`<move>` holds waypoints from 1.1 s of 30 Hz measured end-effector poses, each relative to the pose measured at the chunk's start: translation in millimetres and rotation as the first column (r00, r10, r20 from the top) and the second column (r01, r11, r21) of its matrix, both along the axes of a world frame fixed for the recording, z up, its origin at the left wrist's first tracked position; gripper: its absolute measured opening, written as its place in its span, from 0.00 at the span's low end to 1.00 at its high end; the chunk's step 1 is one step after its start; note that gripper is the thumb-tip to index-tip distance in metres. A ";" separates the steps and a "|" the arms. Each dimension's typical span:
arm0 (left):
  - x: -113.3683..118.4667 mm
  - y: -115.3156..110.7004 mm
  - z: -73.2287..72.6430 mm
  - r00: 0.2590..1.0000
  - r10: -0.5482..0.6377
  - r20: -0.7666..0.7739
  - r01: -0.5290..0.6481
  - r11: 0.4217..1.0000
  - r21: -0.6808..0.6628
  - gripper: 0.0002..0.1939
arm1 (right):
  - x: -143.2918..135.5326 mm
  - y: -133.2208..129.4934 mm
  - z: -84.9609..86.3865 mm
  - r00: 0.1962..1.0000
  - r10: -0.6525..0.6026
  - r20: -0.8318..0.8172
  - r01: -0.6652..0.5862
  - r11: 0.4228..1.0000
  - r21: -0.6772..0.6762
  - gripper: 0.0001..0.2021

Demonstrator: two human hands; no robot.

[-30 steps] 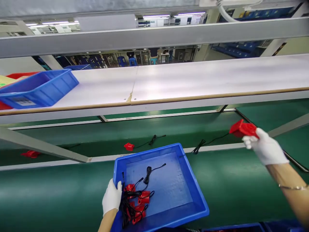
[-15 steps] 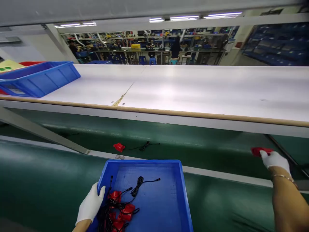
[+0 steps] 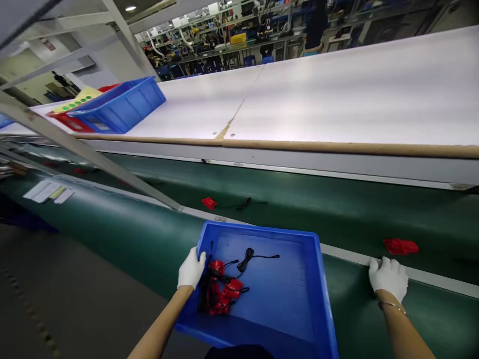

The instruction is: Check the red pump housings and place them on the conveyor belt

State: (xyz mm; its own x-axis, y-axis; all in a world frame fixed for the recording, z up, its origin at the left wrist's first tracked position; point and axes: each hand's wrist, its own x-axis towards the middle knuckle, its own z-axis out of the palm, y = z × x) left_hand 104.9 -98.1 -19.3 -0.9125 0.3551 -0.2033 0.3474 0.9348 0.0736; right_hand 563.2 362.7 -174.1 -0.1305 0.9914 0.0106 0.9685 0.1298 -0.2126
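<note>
Blue tray [image 3: 284, 299] sits on the near green belt [image 3: 112, 234], its near end overhanging the belt's edge. Left hand [image 3: 191, 269], white-gloved, grips the tray's left rim; fingers curled over the wall, thumb inside. Inside the tray, against that left wall: a cluster of red parts [image 3: 222, 291] with tangled black cables [image 3: 249, 258], one coiled lead lying loose toward the tray's middle. Right hand [image 3: 388, 277], also gloved, well to the right of the tray, rests palm-down on the grey rail [image 3: 430, 279] dividing the two belts; fingers spread flat, holding nothing. Just beyond that hand, on the far green belt [image 3: 318, 204], lies a single red part [image 3: 400, 246], apart from the fingers. Farther along the far belt, beyond the tray's far-left corner: another red part with cable [image 3: 209, 203]. Above the tray, a white shelf [image 3: 318, 104] carries a second blue bin [image 3: 119, 104] at its left end. Paper slips [image 3: 48, 192] lie on the near belt, far left of the tray.
</note>
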 end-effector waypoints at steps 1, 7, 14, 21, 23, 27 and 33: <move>-0.6 -1.1 -0.2 1.000 -0.021 -0.014 0.020 1.000 -0.005 0.20 | -6.8 -25.1 -3.3 1.000 0.022 -0.019 -0.021 0.999 0.026 0.22; 21.7 -0.3 7.4 0.899 -0.438 0.008 0.438 0.899 -0.002 0.23 | -34.3 -141.8 -1.9 0.980 0.134 -0.150 -0.142 0.989 -0.044 0.27; 81.0 -12.8 -17.6 0.660 -0.691 0.295 0.740 0.666 -0.094 0.21 | -20.8 -176.5 73.8 0.957 -0.005 -0.289 -0.050 0.982 -0.183 0.28; 87.0 -1.9 -29.7 0.705 -0.618 0.349 0.702 0.678 -0.217 0.17 | -121.9 -274.3 151.4 0.793 0.340 -0.506 -0.489 0.851 -0.194 0.21; 90.8 2.5 -21.7 0.693 -0.636 0.340 0.712 0.678 -0.183 0.16 | -158.2 -308.5 155.4 0.686 0.472 -0.553 -0.659 0.726 -0.198 0.17; 98.0 6.7 6.0 0.667 -0.684 0.295 0.724 0.688 -0.041 0.11 | -201.1 -354.7 151.9 0.564 0.589 -0.578 -0.798 0.569 -0.199 0.17; 105.7 17.3 59.7 0.681 -0.705 0.200 0.659 0.708 0.254 0.08 | -218.4 -363.2 164.5 0.587 0.588 -0.557 -0.784 0.583 -0.212 0.29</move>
State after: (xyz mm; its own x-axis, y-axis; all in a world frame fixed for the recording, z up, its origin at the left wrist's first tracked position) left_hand 210.6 -80.7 40.4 -0.3219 0.9030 -0.2845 0.8288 0.4140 0.3764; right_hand 344.8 -0.4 -9.5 -0.8522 0.5069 -0.1294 0.4245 0.5254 -0.7374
